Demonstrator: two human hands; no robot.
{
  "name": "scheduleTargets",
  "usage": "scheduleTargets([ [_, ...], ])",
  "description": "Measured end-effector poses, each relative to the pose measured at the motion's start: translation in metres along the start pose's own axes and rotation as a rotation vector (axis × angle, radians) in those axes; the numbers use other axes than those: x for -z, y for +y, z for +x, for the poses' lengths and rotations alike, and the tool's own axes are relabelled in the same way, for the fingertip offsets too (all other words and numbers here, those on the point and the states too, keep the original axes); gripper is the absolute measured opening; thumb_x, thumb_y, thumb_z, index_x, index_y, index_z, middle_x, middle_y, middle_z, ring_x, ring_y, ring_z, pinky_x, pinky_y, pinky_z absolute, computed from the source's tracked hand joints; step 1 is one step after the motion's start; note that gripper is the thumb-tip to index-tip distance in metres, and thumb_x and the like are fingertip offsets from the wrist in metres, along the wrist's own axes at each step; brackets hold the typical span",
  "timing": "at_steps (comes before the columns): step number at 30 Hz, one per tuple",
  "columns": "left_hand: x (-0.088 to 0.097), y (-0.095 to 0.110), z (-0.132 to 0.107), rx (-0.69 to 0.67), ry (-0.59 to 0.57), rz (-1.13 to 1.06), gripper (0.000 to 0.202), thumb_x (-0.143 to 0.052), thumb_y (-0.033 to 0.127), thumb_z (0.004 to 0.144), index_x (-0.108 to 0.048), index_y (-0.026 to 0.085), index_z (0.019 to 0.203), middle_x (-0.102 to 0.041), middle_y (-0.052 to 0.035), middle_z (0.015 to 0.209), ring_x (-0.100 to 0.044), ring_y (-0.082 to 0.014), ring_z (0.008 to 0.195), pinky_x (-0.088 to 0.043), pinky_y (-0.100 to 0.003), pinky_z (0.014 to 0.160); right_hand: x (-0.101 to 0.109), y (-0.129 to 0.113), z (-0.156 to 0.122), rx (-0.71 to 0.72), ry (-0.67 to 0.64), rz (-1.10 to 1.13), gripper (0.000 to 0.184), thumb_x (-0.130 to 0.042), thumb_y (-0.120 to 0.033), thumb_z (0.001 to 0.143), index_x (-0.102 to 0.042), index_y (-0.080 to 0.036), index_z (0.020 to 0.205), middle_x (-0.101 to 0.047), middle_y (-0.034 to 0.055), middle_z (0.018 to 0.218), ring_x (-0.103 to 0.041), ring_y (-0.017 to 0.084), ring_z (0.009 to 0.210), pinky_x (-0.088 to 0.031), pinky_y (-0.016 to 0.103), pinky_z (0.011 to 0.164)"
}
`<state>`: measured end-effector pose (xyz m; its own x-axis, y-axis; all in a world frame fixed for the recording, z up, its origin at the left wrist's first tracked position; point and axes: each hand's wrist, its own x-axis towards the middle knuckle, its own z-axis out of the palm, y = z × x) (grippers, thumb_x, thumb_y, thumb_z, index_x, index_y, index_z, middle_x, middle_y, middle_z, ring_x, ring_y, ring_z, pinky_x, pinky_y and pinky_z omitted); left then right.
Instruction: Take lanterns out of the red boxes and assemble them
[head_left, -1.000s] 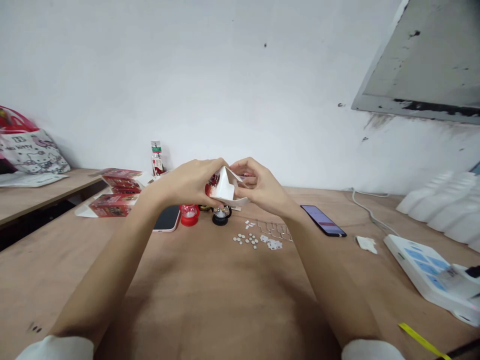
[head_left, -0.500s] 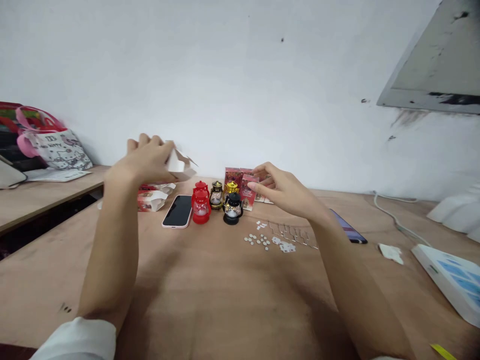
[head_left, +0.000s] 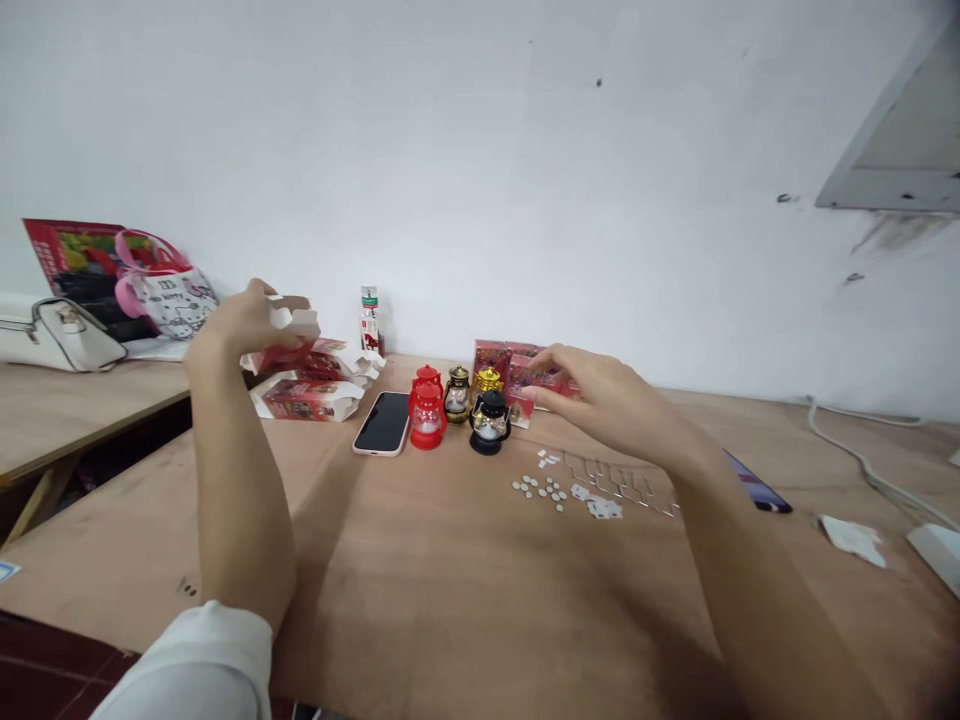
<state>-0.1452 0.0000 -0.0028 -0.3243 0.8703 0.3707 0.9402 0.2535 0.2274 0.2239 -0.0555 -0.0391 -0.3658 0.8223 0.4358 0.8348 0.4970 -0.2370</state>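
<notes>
My left hand [head_left: 244, 325] is closed around a small red-and-white cardboard box [head_left: 295, 318] whose white flaps stand open. It is above several similar opened boxes [head_left: 311, 397] at the left. With thumb and fingers apart, my right hand [head_left: 592, 395] reaches to the upright red boxes [head_left: 491, 352] by the wall; whether the fingertips touch the front one is unclear. Small toy lanterns stand between the hands: two red lanterns [head_left: 427, 425], a bronze one [head_left: 457, 395], a gold one [head_left: 489, 381] and a black one [head_left: 490, 425].
A phone [head_left: 382, 424] lies left of the lanterns. Button cells [head_left: 541, 490], white tabs [head_left: 602, 506] and wire handles [head_left: 615, 480] lie below my right hand. Farther right are another phone [head_left: 757, 485], crumpled paper [head_left: 853, 538] and a cable [head_left: 862, 465]. Bags [head_left: 180, 305] sit far left.
My left hand has moved left with the box, over the opened boxes. The view has shifted left. My right hand stays by the upright red boxes with its fingers apart.
</notes>
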Motion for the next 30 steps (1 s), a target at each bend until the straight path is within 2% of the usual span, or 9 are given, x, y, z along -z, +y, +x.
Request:
scheduleTargets([
  [3,-0.010,0.001,0.003,0.089,0.123,0.047,0.079,-0.066,0.035,0.068,-0.025,0.017,0.133,-0.054,-0.0182,0.117,-0.049,-0.0362,0.111,-0.046,-0.042,0.081,0.002,-0.002,-0.002,0.003,-0.010,-0.004,0.028,-0.046,-0.044,0.085,-0.057,-0.023,0.100,-0.066,0.0058,0.102,-0.060,0.023,0.088,-0.044,0.036,0.071],
  [5,-0.016,0.002,0.005,0.150,0.174,0.048,0.075,-0.064,0.036,0.070,-0.028,0.019,0.133,-0.050,-0.0205,0.122,-0.043,-0.0405,0.117,-0.045,-0.047,0.082,0.003,-0.003,-0.002,0.006,-0.021,0.005,0.028,-0.045,-0.044,0.085,-0.056,-0.023,0.100,-0.065,0.0058,0.102,-0.060,0.023,0.089,-0.044,0.036,0.072],
  [11,-0.028,0.003,0.009,0.167,0.202,-0.009,0.072,-0.067,0.029,0.065,-0.036,0.012,0.129,-0.044,-0.0210,0.126,-0.036,-0.0383,0.122,-0.042,-0.043,0.089,0.003,-0.004,-0.003,0.127,-0.110,-0.001,0.033,-0.044,-0.048,0.086,-0.056,-0.023,0.104,-0.062,0.0065,0.106,-0.058,0.022,0.091,-0.044,0.034,0.073],
  [14,-0.035,0.000,0.015,0.187,0.130,0.025,0.067,-0.065,0.024,0.065,-0.039,0.007,0.125,-0.038,-0.0239,0.131,-0.038,-0.0374,0.121,-0.043,-0.041,0.089,0.003,-0.004,-0.003,0.152,-0.143,0.006,0.035,-0.042,-0.049,0.087,-0.056,-0.022,0.105,-0.062,0.0066,0.106,-0.058,0.022,0.091,-0.044,0.033,0.073],
  [18,-0.044,-0.006,0.024,0.116,-0.074,0.045,0.047,-0.062,0.013,0.062,-0.054,0.012,0.109,-0.055,-0.0142,0.116,-0.055,-0.0279,0.103,-0.046,-0.033,0.082,0.002,-0.002,-0.003,0.187,-0.110,0.016,0.035,-0.042,-0.049,0.088,-0.057,-0.022,0.105,-0.062,0.0068,0.107,-0.058,0.022,0.093,-0.044,0.033,0.074],
  [20,-0.048,-0.010,0.027,0.110,-0.135,0.049,0.053,-0.064,0.012,0.060,-0.053,0.015,0.111,-0.055,-0.0127,0.117,-0.058,-0.0256,0.098,-0.047,-0.030,0.077,0.001,0.000,-0.003,0.196,-0.094,0.010,0.034,-0.042,-0.048,0.088,-0.057,-0.023,0.105,-0.063,0.0066,0.108,-0.058,0.022,0.093,-0.044,0.033,0.074],
  [23,-0.052,-0.016,0.030,0.138,-0.198,0.063,0.072,-0.068,0.021,0.062,-0.039,0.012,0.127,-0.048,-0.0184,0.127,-0.056,-0.0274,0.103,-0.048,-0.029,0.071,0.000,0.001,-0.003,0.188,-0.095,0.002,0.034,-0.042,-0.048,0.088,-0.057,-0.022,0.104,-0.063,0.0061,0.106,-0.059,0.022,0.092,-0.044,0.033,0.074],
  [25,-0.053,-0.020,0.032,0.147,-0.262,0.065,0.073,-0.069,0.025,0.062,-0.039,0.011,0.127,-0.056,-0.0158,0.119,-0.058,-0.0265,0.100,-0.048,-0.028,0.068,0.000,0.002,-0.002,0.178,-0.101,0.008,0.034,-0.042,-0.048,0.088,-0.057,-0.022,0.104,-0.063,0.0061,0.106,-0.059,0.022,0.092,-0.044,0.033,0.073],
  [30,-0.060,-0.032,0.042,0.145,-0.351,0.060,0.044,-0.071,0.024,0.057,-0.058,0.014,0.098,-0.067,-0.0032,0.085,-0.062,-0.0218,0.083,-0.047,-0.024,0.062,0.002,0.000,-0.003,0.172,-0.114,0.008,0.033,-0.043,-0.047,0.087,-0.057,-0.022,0.104,-0.063,0.0055,0.105,-0.058,0.021,0.090,-0.044,0.033,0.073],
])
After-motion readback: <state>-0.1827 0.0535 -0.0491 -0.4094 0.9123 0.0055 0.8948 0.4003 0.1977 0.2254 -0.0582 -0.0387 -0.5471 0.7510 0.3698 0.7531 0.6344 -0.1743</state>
